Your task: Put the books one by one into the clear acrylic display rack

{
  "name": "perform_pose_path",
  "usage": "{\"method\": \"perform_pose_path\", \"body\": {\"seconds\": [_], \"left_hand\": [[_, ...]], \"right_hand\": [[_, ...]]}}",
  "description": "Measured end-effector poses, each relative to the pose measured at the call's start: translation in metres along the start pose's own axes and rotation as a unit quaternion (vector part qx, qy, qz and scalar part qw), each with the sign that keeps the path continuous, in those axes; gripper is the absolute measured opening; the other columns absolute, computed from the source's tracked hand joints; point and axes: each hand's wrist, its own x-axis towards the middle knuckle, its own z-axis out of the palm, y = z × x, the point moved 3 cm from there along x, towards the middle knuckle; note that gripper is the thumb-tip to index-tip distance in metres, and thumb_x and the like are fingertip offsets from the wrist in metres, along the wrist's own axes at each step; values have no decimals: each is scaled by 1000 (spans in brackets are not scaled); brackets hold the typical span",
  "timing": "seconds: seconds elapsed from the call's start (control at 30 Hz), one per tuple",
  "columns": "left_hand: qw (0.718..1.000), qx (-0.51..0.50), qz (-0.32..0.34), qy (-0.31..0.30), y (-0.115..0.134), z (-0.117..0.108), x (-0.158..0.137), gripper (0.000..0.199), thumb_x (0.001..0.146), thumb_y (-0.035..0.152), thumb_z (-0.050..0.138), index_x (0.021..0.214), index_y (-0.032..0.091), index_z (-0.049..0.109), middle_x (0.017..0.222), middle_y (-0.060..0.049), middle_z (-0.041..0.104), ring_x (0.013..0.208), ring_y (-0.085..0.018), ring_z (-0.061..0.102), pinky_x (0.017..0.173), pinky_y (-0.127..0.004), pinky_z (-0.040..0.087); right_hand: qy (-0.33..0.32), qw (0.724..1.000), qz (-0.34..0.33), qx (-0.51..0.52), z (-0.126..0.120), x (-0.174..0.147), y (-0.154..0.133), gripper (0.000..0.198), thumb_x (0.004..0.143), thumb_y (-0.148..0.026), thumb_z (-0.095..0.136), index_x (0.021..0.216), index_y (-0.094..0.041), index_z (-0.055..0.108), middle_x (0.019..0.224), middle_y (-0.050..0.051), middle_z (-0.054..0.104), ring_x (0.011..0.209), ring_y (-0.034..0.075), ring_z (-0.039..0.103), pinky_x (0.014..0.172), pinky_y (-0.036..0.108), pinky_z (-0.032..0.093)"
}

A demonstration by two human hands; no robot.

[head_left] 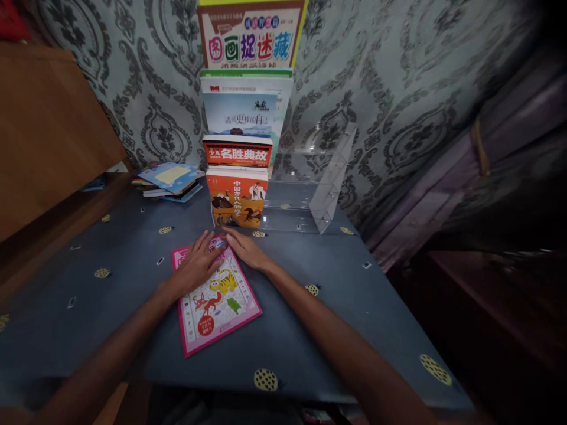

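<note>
A pink children's picture book [221, 313] with a tiger and a fox on its cover lies flat on the table before me. My left hand [198, 264] rests on the upper part of the cover, fingers stretched out. At the book's top right corner is my right hand [246, 248], its fingers extended along the edge; whether they press on the cover I cannot tell. Just beyond my fingertips, an orange book [238, 198] stands upright in a clear acrylic rack [333, 183]. Behind it rise a red book [238, 153], a blue book [243, 112] and a large yellow-edged book [250, 38].
Several books lie in a loose pile [170, 180] at the back left. A brown wooden panel [57, 130] borders the left side. The dark blue tablecloth [133, 319] has a pineapple print. Patterned wallpaper is behind, and a purple curtain [443, 171] hangs at the right.
</note>
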Motion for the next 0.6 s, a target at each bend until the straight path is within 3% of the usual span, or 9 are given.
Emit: {"method": "perform_pose_path", "body": {"seconds": [0.33, 0.6], "left_hand": [[998, -21, 51, -44, 31, -10, -11, 43, 105, 41, 40, 142, 29, 57, 164, -12, 31, 154, -34, 21, 120, -63, 27], [993, -43, 80, -72, 57, -13, -30, 42, 104, 40, 44, 145, 34, 54, 162, -11, 37, 153, -33, 26, 120, -64, 26]], "right_hand": [[-1, 1000, -14, -16, 1, 0, -1, 52, 107, -41, 31, 144, -10, 52, 141, 15, 63, 132, 22, 58, 116, 42, 40], [4, 1000, -9, -16, 1, -2, -1, 49, 107, -44, 33, 143, -19, 53, 141, 10, 64, 132, 21, 58, 113, 41, 43]]}}
